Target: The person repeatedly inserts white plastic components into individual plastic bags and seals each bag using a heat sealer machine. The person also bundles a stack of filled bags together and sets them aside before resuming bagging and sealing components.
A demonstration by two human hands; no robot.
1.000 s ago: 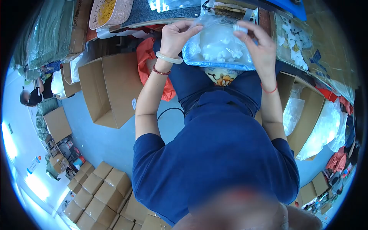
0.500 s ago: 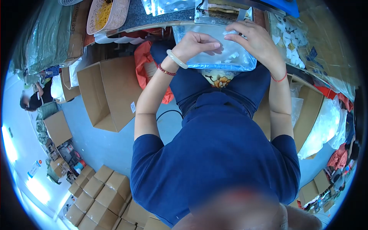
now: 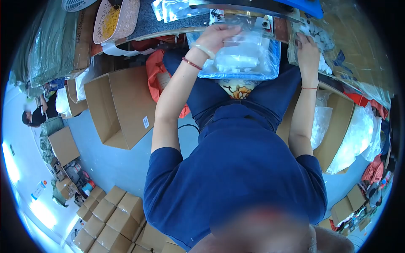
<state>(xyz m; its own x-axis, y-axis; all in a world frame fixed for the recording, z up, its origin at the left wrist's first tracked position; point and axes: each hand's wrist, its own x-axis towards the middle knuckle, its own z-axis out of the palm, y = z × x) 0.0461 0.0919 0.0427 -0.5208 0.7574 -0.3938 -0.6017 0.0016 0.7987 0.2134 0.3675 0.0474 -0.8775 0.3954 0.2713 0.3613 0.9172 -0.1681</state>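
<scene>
At one o'clock, your right hand met the white pieces

Head view, clock read from your chest: your right fingers bent at the heap's left edge, but whether they had closed on a piece could not be told. At twelve, your left hand hung over the blue-rimmed tray, fingers beside clear plastic; its grip was equally unclear. More white bits lay inside the tray.

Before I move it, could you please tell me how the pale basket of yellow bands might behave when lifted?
The pale basket will probably feel stiff, since its patterned walls hold their shape. It is likely light for its size, as the thin yellow bands fill only part of it. They look loose, so a sharp tilt might shift them.
</scene>
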